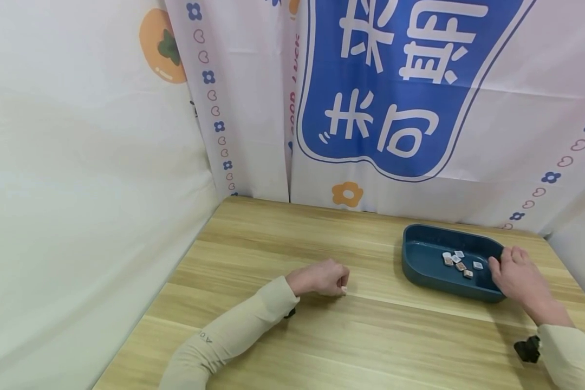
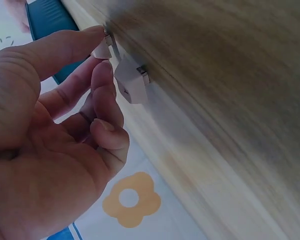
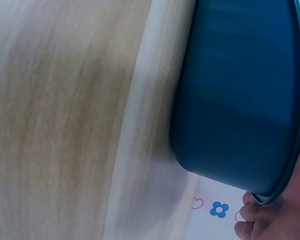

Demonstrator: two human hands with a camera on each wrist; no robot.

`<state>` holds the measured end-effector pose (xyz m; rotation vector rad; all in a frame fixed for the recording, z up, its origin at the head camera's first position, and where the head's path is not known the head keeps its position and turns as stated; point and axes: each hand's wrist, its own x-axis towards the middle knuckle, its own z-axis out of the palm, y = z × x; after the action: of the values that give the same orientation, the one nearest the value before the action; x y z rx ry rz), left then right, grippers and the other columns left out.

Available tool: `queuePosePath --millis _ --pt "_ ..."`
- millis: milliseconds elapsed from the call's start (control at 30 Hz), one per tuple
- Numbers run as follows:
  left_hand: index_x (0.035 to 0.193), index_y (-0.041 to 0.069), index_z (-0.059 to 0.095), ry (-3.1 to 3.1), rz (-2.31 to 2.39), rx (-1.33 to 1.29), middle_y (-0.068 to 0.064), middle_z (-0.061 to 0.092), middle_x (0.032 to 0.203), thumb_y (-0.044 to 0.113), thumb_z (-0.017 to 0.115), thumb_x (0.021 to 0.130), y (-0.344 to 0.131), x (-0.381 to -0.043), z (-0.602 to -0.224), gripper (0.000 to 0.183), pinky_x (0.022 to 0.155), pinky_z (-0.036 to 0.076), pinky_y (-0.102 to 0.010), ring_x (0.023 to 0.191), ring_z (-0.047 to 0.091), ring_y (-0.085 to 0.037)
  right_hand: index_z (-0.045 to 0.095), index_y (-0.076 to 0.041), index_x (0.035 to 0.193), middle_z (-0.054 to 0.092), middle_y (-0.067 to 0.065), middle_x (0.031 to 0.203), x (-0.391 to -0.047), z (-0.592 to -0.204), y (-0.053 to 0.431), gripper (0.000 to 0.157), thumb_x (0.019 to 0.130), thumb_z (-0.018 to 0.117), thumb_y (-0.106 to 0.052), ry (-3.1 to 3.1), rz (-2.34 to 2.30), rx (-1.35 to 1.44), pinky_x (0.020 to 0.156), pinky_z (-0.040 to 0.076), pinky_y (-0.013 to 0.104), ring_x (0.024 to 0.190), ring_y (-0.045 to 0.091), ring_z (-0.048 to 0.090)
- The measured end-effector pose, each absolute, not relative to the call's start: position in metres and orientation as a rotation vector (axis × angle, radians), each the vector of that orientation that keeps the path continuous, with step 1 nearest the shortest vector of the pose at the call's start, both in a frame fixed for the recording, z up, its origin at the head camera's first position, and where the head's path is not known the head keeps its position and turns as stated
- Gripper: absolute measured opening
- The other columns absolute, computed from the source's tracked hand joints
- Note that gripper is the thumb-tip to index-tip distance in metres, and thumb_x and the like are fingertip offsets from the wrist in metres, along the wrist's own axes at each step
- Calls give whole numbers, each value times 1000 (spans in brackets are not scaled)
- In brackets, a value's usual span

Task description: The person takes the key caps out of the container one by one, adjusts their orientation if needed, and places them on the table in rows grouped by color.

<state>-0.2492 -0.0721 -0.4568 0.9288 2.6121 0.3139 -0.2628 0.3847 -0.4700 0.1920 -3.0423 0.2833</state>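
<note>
My left hand is low over the table, left of the tray. In the left wrist view its thumb and a finger pinch a small white block. A second small white block, with a dark mark on one side, stands on the table right beside the fingertips. At the tray's right end my right hand grips the rim, thumb inside and fingers over the far corner. The dark blue tray holds several small square blocks, some white and some brownish, scattered near its middle and right.
A wood-grain table runs back to a printed white curtain with a large blue panel. A plain white cloth hangs along the left edge. The tray stands near the back right of the table.
</note>
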Motion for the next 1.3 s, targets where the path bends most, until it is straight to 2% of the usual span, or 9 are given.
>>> queuePosePath --millis 233,367,533,833,1067,1300 --pt "92 17 62 2601 307 887 7 62 86 23 71 90 -71 -248 -457 12 63 46 -19 70 53 -5 20 31 134 18 52 139 -262 -469 388 69 107 21 -32 -3039 294 207 116 6 64 132 62 18" --pt "100 15 64 2592 307 894 6 63 87 27 73 88 -71 -247 -455 19 62 46 -18 69 54 -4 22 31 133 20 52 138 -261 -469 389 67 107 22 -30 -3031 262 216 117 6 62 131 62 19" --pt "116 11 64 2581 369 884 5 66 85 33 69 92 -70 -248 -449 32 60 47 -20 66 55 -4 26 32 128 26 53 133 -261 -472 391 60 106 24 -24 -2988 209 249 117 11 61 126 61 24" --pt "116 12 65 2596 391 967 8 62 67 37 58 99 -65 -250 -444 31 52 45 -19 51 52 -4 26 31 131 25 51 136 -263 -470 389 64 107 23 -29 -3018 176 213 110 20 68 128 61 23" --pt "114 14 67 2625 352 1066 8 65 77 39 56 99 -54 -250 -433 31 61 46 -18 60 57 -3 28 30 130 26 51 136 -264 -469 386 63 107 24 -28 -3015 160 211 105 24 70 127 61 24" --pt "111 15 67 2614 370 1173 7 66 84 37 54 101 -34 -249 -420 28 66 46 -16 69 58 -3 25 29 133 23 51 139 -266 -469 385 65 107 22 -30 -3037 176 187 106 21 71 129 61 22"
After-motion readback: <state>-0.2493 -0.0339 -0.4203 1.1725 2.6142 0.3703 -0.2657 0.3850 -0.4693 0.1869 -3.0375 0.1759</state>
